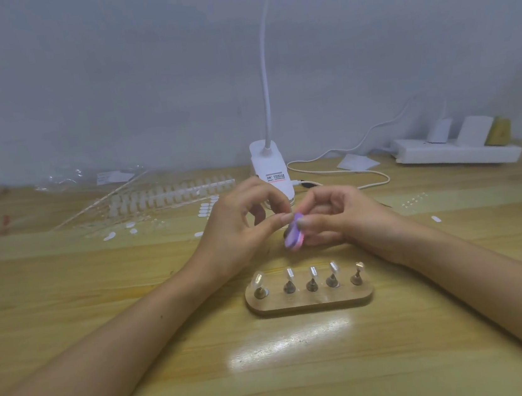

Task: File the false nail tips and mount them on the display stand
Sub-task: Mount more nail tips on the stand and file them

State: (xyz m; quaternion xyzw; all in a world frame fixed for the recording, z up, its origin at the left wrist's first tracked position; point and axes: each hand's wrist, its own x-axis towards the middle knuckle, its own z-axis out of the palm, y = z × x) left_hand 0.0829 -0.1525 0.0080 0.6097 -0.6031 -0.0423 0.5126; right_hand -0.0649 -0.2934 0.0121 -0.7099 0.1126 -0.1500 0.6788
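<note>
A wooden display stand [310,303] lies on the table in front of me with a row of metal pegs; several pegs carry clear nail tips [289,273], and the rightmost peg [357,273] looks bare. Above the stand my right hand [337,218] grips a small purple and pink file block [294,235]. My left hand [243,226] pinches thumb and forefinger together right against the block's upper edge; the nail tip between them is too small to make out.
Strips of clear nail tips [167,193] and loose white tips [110,236] lie at the back left. A white lamp base [270,167] with its cable stands behind my hands. A white power strip [457,150] sits back right. One loose tip [436,218] lies to the right.
</note>
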